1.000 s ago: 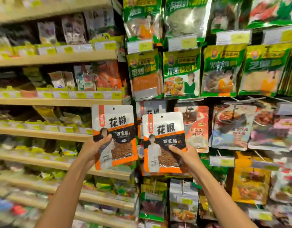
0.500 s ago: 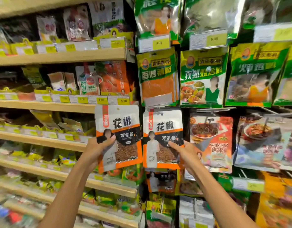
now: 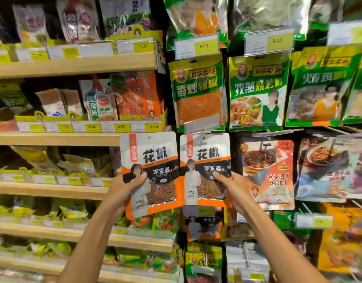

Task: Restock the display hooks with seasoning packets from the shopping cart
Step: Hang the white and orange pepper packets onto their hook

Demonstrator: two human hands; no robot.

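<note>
Right packet (image 3: 208,158) risen beside left packet (image 3: 155,152) | both labelled 花椒 | left hand (image 3: 125,188), right hand (image 3: 235,190) fingers grasp each

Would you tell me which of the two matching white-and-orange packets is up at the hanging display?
The right-hand packet, held by the right hand directly under the green chilli packet; the left hand holds the other packet tilted before the wooden shelves.

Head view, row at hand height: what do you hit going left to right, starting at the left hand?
left hand → white-and-orange packet it holds → second white-and-orange packet → right hand gripping that packet's right edge → red-orange packet → noodle-dish packet
</note>
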